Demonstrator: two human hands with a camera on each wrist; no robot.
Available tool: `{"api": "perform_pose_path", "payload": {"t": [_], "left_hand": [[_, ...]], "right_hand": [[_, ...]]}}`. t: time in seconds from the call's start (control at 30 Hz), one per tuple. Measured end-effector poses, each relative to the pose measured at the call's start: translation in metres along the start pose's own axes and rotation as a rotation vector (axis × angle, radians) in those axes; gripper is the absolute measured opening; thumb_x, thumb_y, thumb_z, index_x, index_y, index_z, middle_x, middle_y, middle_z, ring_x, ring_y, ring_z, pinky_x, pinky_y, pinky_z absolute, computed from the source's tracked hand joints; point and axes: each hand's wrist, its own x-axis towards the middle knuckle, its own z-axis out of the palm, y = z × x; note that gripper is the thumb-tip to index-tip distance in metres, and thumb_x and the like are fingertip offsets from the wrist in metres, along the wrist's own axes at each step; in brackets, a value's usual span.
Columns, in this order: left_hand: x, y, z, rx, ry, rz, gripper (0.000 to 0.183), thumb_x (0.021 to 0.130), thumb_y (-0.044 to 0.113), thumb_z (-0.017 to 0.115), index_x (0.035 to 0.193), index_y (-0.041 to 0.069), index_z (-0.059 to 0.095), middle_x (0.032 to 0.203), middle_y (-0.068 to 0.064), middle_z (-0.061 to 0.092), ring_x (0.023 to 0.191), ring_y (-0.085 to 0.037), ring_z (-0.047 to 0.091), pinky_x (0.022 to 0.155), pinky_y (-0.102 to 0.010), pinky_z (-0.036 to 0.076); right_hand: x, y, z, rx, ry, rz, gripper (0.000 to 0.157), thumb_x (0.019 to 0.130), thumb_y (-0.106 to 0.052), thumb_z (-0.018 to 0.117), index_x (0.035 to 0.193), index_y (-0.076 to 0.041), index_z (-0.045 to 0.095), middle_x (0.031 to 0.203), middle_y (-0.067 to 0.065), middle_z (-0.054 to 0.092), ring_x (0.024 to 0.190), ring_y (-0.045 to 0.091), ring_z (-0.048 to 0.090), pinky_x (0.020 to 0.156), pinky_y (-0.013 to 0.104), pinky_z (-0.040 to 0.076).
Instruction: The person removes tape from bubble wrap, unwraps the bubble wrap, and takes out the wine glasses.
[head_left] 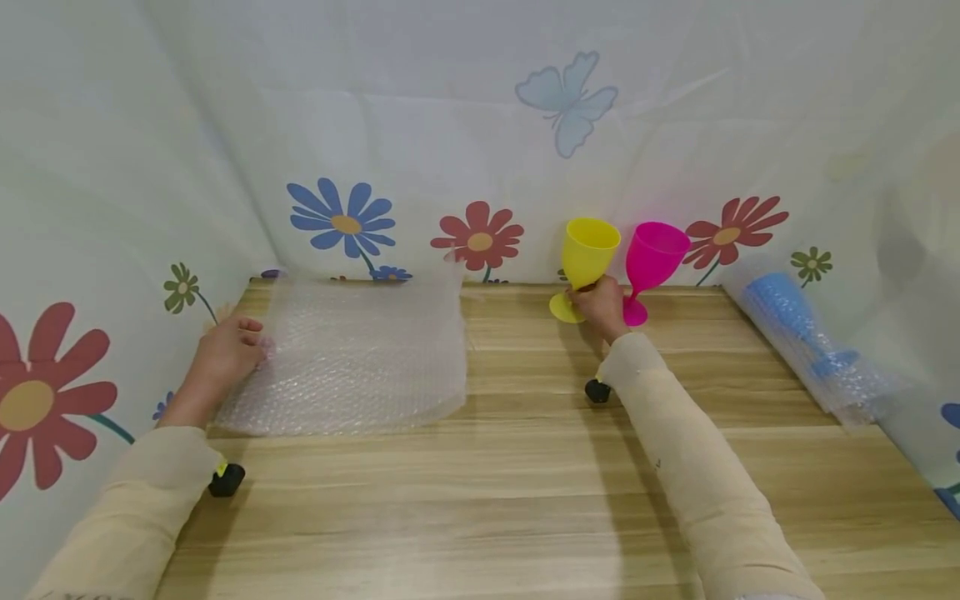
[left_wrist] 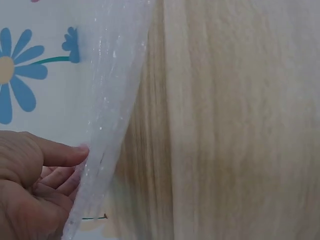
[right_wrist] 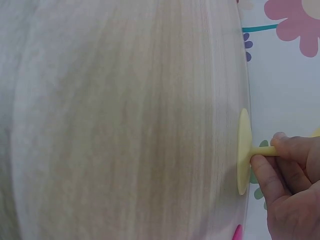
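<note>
My left hand (head_left: 228,354) pinches the left edge of a sheet of bubble wrap (head_left: 367,358). In the left wrist view, thumb and fingers meet at the edge of the clear sheet. With my right hand (head_left: 602,307) I grip the stem of a yellow plastic goblet (head_left: 589,250) near the back of the table. Its round base (right_wrist: 243,152) shows in the right wrist view, with thumb and fingertips around the stem. Just to the right stands a magenta goblet (head_left: 656,257), upright, its stem partly behind my hand.
A blue goblet (head_left: 780,304) wrapped in bubble wrap lies on its side at the table's right edge. Light wood boards form the tabletop (head_left: 420,508). White cloth (head_left: 450,125) printed with flowers and a butterfly hangs around the back and sides.
</note>
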Motion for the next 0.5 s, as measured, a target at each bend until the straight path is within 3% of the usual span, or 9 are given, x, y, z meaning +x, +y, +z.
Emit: {"api": "perform_pose_path", "payload": {"t": [0.2, 0.5], "left_hand": [[0.0046, 0.0009, -0.0001, 0.071, -0.070, 0.057, 0.053, 0.095, 0.002, 0.059, 0.139, -0.017, 0.037, 0.126, -0.041, 0.052, 0.113, -0.053, 0.053, 0.093, -0.061, 0.045], [0.0062, 0.0016, -0.0013, 0.173, -0.142, 0.099, 0.063, 0.092, 0.003, 0.062, 0.144, -0.016, 0.032, 0.133, -0.043, 0.048, 0.120, -0.056, 0.049, 0.098, -0.063, 0.042]], "right_hand": [[0.0006, 0.0009, 0.0001, -0.003, 0.011, -0.014, 0.036, 0.090, -0.004, 0.075, 0.120, 0.009, 0.061, 0.118, 0.025, 0.064, 0.109, 0.039, 0.058, 0.104, 0.047, 0.048], [-0.0006, 0.0010, 0.0007, -0.007, 0.009, -0.009, 0.035, 0.091, -0.005, 0.075, 0.121, 0.009, 0.061, 0.118, 0.024, 0.064, 0.109, 0.039, 0.059, 0.104, 0.048, 0.049]]}}
